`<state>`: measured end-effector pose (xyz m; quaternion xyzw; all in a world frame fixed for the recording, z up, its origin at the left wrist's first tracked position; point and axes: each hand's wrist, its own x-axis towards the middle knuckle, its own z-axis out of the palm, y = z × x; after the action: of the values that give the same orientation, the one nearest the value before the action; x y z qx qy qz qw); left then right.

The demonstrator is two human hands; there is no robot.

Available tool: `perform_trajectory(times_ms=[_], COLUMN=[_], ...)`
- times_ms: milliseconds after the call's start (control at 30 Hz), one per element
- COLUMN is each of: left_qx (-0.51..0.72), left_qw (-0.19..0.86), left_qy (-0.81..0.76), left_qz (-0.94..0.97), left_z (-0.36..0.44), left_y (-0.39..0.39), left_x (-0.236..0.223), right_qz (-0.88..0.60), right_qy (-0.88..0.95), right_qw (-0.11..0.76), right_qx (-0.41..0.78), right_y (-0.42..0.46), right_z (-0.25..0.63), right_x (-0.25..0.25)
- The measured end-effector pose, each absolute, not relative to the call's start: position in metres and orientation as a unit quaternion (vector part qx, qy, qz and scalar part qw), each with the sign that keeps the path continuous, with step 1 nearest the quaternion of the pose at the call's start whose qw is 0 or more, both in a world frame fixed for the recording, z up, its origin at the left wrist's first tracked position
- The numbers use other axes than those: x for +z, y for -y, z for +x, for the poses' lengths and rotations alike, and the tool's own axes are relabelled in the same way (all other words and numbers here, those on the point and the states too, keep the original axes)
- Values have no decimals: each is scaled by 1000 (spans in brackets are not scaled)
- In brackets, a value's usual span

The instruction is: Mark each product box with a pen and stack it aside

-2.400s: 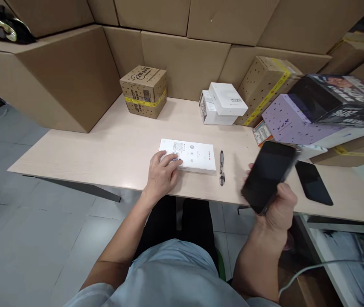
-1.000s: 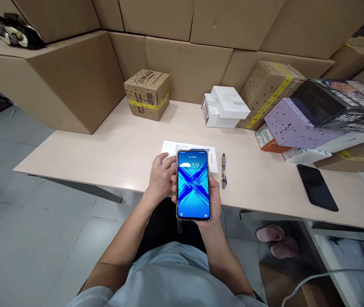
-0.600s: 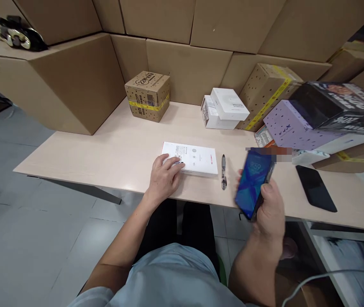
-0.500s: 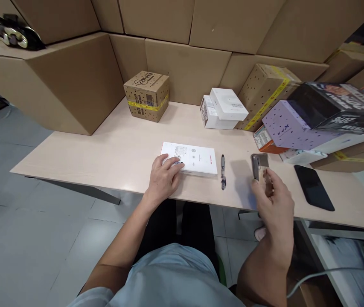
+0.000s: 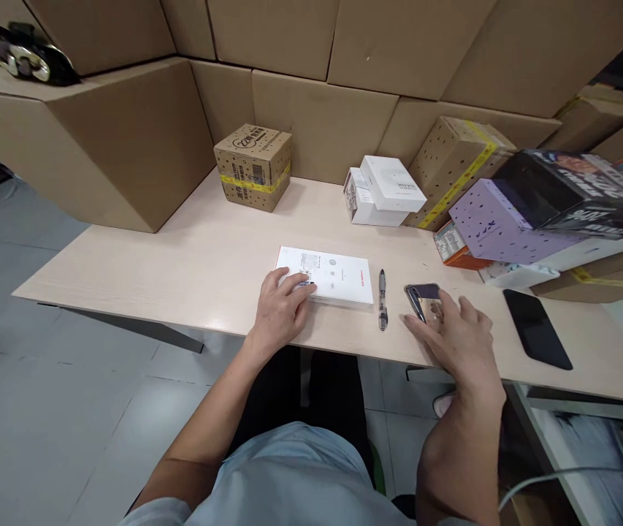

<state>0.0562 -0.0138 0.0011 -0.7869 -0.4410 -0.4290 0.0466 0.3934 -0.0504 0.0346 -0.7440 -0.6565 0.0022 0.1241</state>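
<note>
Right hand (image 5: 456, 340), right of centre: fingers spread over a phone (image 5: 428, 294) lying back-up on the table (image 5: 152, 277) — contact unclear. Left hand (image 5: 281, 308), mid-frame: fingers loosely spread, tips on white box (image 5: 341, 275). Pen (image 5: 382, 299) between box and phone; black handset (image 5: 537, 329) farther right — taped carton (image 5: 253, 168) upper left of centre.

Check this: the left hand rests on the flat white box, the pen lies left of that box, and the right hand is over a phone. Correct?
Not quite: in the head view, the pen lies right of the flat white box. The rest stands: the left hand rests on that box, and the right hand is over a phone.
</note>
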Motion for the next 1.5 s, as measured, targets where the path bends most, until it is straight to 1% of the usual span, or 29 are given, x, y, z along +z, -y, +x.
perform_trajectory(times_ms=[100,167,267,300,367,433,500,600,667,733,800,900,1000,1133,1200,1267,1367,1500], left_qx=[-431,-440,-459,-463,-473,-493,-527,-566,-570,-563,-553,-541,-533,-527,-520,-514,-509,-509], left_qw=[36,41,47,45,46,62,90,112,107,99,98,99,91,84,82,85,88,79], left_qy=[444,441,453,463,487,507,517,504,495,499,507,517,518,519,524,527,533,538], left_qz=[-785,-781,-763,-754,-733,-704,-668,-643,-647,-652,-654,-656,-662,-668,-670,-672,-670,-667], left_z=[56,56,56,56,55,55,54,55,57,58,59,60,59,60,61,61,60,56], left_y=[14,14,13,13,13,15,17,22,23,23,23,23,23,24,24,25,26,25], left_x=[1,0,-2,-3,-3,-2,1,6,7,7,6,4,3,5,6,7,7,5], right_qz=[-666,-590,-502,-480,-450,-441,-443,-478,-531,-596,-661,-728,-753,-765,-725,-653,-538,-460], right_qy=[733,793,842,852,864,869,868,836,782,714,647,576,555,542,590,679,798,855], right_qw=[104,61,-13,-23,-16,26,101,245,322,366,379,370,350,326,321,299,258,240], right_qx=[84,137,196,210,226,224,199,114,44,-11,-38,-46,-50,-119,-154,-148,-88,-4], right_y=[30,7,-30,-38,-48,-48,-46,-55,-72,-96,-121,-152,-171,-179,-180,-184,-200,-235], right_z=[362,341,320,316,311,311,316,331,341,347,348,344,336,308,282,250,194,127], right_x=[64,77,79,76,71,71,77,97,110,121,126,126,121,118,119,119,115,105])
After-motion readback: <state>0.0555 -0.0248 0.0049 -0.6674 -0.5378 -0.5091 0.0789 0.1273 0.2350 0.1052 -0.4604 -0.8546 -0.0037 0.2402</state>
